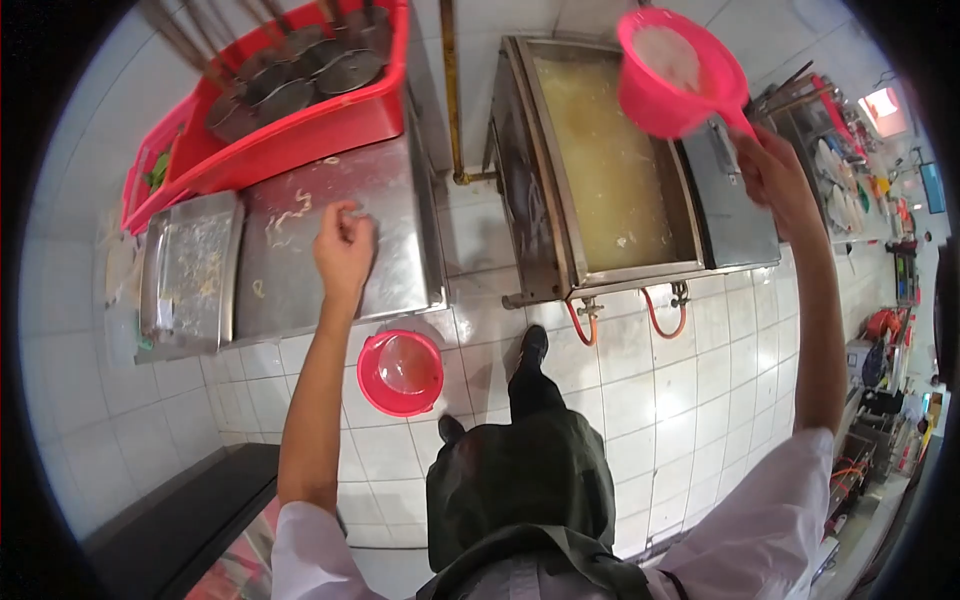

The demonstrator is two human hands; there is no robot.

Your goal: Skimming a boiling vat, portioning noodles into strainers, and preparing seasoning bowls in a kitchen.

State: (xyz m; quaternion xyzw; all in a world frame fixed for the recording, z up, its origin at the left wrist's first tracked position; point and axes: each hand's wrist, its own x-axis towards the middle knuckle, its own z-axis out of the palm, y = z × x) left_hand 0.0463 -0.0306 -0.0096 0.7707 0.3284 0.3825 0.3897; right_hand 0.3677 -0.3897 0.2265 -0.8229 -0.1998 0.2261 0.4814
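My right hand [776, 176] grips the handle of a pink plastic dipper [660, 105], raised over the far right part of a steel cooking vat. Something pale and translucent sits in the dipper; what it is I cannot tell. Cloudy yellowish liquid [600, 165] fills the vat [574, 225], with small bubbles near its front. My left hand [345, 244], loosely curled and slightly blurred, hovers above a stainless steel table [292, 277]. Nothing shows between its fingers. Stray noodle strands [289, 214] lie on the steel beside it.
A red plastic crate [300, 142] holds several noodle strainers [349, 71] at the back left. A steel tray [191, 270] sits on the table's left side. On the tiled floor stands a pink bucket [401, 373]. Orange hoses [585, 326] hang below the vat, beside a steel lid [735, 217].
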